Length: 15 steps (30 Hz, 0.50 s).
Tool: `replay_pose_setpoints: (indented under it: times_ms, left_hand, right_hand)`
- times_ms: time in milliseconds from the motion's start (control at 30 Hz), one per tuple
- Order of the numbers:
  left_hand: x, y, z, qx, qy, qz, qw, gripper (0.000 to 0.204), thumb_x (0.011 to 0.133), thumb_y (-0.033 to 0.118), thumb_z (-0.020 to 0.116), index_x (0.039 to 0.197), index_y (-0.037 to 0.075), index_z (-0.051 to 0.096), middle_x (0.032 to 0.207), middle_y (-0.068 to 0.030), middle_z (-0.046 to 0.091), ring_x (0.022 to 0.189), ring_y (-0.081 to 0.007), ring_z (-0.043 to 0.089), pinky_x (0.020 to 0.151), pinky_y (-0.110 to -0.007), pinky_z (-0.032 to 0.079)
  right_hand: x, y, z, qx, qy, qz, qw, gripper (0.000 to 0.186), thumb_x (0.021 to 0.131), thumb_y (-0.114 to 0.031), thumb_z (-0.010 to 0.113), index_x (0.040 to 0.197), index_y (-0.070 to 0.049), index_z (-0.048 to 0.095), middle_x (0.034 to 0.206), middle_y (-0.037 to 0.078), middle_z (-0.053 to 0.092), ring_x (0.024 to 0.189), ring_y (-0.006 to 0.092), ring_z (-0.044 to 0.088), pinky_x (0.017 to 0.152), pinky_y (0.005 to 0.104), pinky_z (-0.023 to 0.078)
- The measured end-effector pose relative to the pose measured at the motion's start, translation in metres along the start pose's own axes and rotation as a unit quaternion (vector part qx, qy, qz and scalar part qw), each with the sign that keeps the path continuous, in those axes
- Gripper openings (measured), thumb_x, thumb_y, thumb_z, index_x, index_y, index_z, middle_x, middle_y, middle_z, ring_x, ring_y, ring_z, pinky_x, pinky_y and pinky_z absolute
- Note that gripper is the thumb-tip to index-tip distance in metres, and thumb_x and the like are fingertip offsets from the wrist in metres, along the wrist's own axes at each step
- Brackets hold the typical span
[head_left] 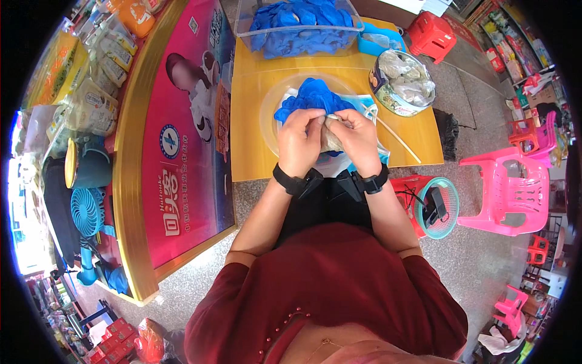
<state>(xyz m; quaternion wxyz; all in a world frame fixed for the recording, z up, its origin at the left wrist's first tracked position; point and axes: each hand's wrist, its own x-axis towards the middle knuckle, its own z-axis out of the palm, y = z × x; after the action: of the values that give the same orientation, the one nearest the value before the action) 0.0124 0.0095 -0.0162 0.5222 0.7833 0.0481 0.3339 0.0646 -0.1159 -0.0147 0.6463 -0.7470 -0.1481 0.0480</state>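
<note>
My left hand (300, 136) and my right hand (357, 136) meet over the wooden table, fingers closed in pinches on a pale, crumpled piece (330, 139); its exact kind is hard to make out. Just beyond my fingers lies a heap of bright blue, thin crumpled material (309, 96), above a translucent round basin (268, 112). A light blue-and-white sheet (367, 103) shows under the heap, and a thin pale stick (403, 145) lies to the right.
At the table's back stand a clear tub (239, 27) of blue pieces, a small blue container (370, 45) and a round tin (391, 97) of pale crumpled items. A counter (130, 224) borders the left. A red stool (431, 33), pink chair (497, 188) and mint basket (439, 224) stand right.
</note>
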Motion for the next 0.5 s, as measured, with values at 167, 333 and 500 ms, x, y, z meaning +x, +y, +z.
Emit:
replay_pose_setpoints:
  times_ms: [167, 333, 500]
  left_hand:
    - [-0.004, 0.003, 0.004, 0.039, -0.018, 0.044, 0.998, 0.011, 0.083, 0.000, 0.062, 0.093, 0.002, 0.065, 0.089, -0.0148, 0.066, 0.077, -0.0266, 0.064, 0.068, -0.032, 0.051]
    - [-0.004, -0.002, 0.005, -0.130, 0.011, -0.134, 0.982, 0.010, 0.085, 0.003, 0.064, 0.095, 0.000, 0.065, 0.085, -0.0095, 0.067, 0.074, -0.0157, 0.064, 0.068, -0.028, 0.051]
    - [-0.001, -0.001, 0.000, -0.176, 0.004, -0.169, 0.970, 0.010, 0.088, 0.004, 0.062, 0.097, 0.000, 0.065, 0.083, -0.0055, 0.068, 0.077, -0.0102, 0.063, 0.068, -0.025, 0.051]
  right_hand:
    - [-0.002, 0.005, 0.004, -0.064, 0.074, -0.026, 0.995, 0.019, 0.080, -0.012, 0.068, 0.094, 0.002, 0.066, 0.076, 0.004, 0.067, 0.070, 0.0069, 0.060, 0.062, 0.0231, 0.048]
    - [-0.013, -0.006, 0.010, 0.024, 0.055, -0.059, 0.996, 0.014, 0.086, -0.012, 0.066, 0.093, 0.001, 0.066, 0.080, 0.002, 0.066, 0.073, 0.0065, 0.059, 0.064, 0.0219, 0.047]
    - [-0.015, -0.006, 0.009, 0.157, -0.041, -0.032, 0.986, 0.013, 0.092, -0.010, 0.061, 0.099, 0.000, 0.064, 0.087, 0.000, 0.063, 0.074, 0.0053, 0.055, 0.065, 0.0196, 0.045]
